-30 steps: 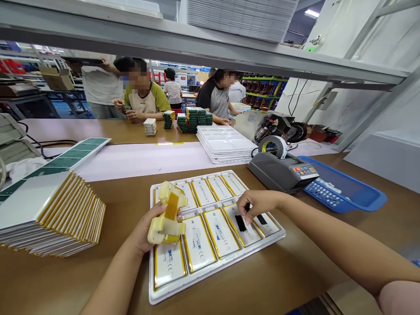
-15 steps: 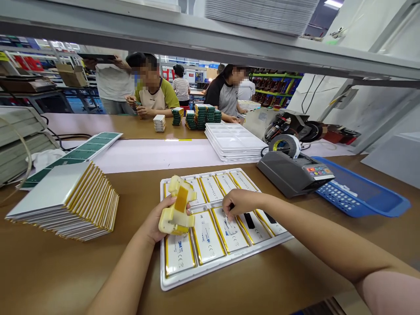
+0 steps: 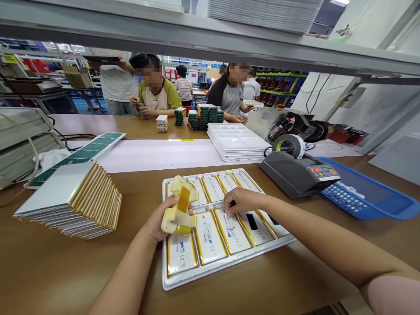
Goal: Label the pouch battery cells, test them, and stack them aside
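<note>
The person's left hand (image 3: 159, 224) is wrapped around a yellow plastic fixture (image 3: 175, 222), gripping it above the left side of a white tray (image 3: 210, 268); an amber patch (image 3: 184, 199) covers the middle of the fixture. The tray lies on the brown tabletop (image 3: 147, 302) and holds flat, gold-edged cells in two rows. The right hand (image 3: 242, 200) reaches over from the right, thumb and fingertips drawn together at the upper part of the third front-row cell (image 3: 236, 239), counting from the left; whether they pinch anything there cannot be told. Just to the right, the fourth front-row cell (image 3: 260, 236) bears a black strip (image 3: 252, 221), and the fifth, partly under the forearm, shows a dark patch too. A tall leaning stack of cells (image 3: 103, 201) stands to the left of the tray. Beyond the tray's right side sit a grey tape dispenser (image 3: 288, 175) and, next to it, a blue basket (image 3: 390, 212).
</note>
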`<action>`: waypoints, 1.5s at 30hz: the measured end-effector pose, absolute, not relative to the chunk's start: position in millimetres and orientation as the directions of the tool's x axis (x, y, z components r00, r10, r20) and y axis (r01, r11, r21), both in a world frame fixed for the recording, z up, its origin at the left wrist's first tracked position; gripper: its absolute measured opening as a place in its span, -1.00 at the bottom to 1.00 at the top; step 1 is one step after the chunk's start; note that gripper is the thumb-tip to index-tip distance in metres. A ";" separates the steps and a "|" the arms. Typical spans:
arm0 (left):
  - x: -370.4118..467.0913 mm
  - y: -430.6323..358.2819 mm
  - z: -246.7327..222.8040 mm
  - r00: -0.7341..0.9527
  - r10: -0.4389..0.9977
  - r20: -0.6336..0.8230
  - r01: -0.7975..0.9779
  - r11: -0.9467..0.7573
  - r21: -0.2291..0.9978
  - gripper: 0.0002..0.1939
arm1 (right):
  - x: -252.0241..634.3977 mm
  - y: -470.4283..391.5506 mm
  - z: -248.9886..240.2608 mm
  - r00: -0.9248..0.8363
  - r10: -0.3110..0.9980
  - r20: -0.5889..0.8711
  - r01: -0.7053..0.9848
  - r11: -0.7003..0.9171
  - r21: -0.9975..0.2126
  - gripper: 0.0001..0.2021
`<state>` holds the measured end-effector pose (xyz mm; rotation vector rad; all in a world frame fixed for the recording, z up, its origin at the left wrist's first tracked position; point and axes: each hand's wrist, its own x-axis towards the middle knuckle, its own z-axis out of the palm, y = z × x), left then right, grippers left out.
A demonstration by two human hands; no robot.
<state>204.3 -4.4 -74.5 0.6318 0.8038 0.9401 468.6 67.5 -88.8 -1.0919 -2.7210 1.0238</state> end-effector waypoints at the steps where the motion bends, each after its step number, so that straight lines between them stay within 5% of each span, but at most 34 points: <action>1: 204.1 -4.2 -74.9 0.354 0.881 -0.313 -0.451 0.454 0.769 -0.73 | 468.9 68.6 -89.0 -0.767 0.607 -0.210 0.592 0.541 -0.597 -0.85; 10: 203.2 -4.7 -76.8 0.356 0.881 -0.311 -0.429 0.449 0.783 -0.76 | 464.1 60.4 -87.0 -0.803 0.556 -0.214 0.557 0.573 -0.601 -0.86; 15: 205.2 -5.2 -74.2 0.341 0.885 -0.318 -0.442 0.449 0.776 -0.79 | 467.0 54.4 -76.7 -0.902 0.339 -0.268 0.392 0.382 -0.837 -0.75; 17: 204.7 -5.3 -74.5 0.359 0.877 -0.319 -0.448 0.462 0.766 -0.78 | 460.2 53.9 -75.3 -0.896 0.378 -0.232 0.365 0.331 -0.870 -0.72; 21: 201.2 -4.9 -76.0 0.396 0.855 -0.336 -0.482 0.505 0.716 -0.74 | 431.2 49.2 -79.8 -0.728 0.649 -0.223 0.554 0.366 -0.748 -0.79; 24: 198.6 -4.0 -76.2 0.395 0.872 -0.290 -0.553 0.478 0.682 -0.73 | 414.4 46.5 -82.2 -0.644 0.734 -0.215 0.685 0.428 -0.590 -0.85; 29: 197.1 -3.1 -75.9 0.411 0.882 -0.230 -0.619 0.456 0.639 -0.73 | 413.4 54.2 -80.8 -0.774 0.595 -0.216 0.604 0.591 -0.535 -0.86; 42: 196.8 -2.4 -80.5 0.437 0.874 -0.211 -0.642 0.468 0.608 -0.72 | 409.2 50.3 -82.2 -0.788 0.577 -0.214 0.578 0.576 -0.577 -0.84; 45: 196.4 -1.9 -81.5 0.440 0.875 -0.201 -0.647 0.465 0.604 -0.71 | 410.2 45.8 -77.8 -0.843 0.474 -0.254 0.494 0.497 -0.713 -0.78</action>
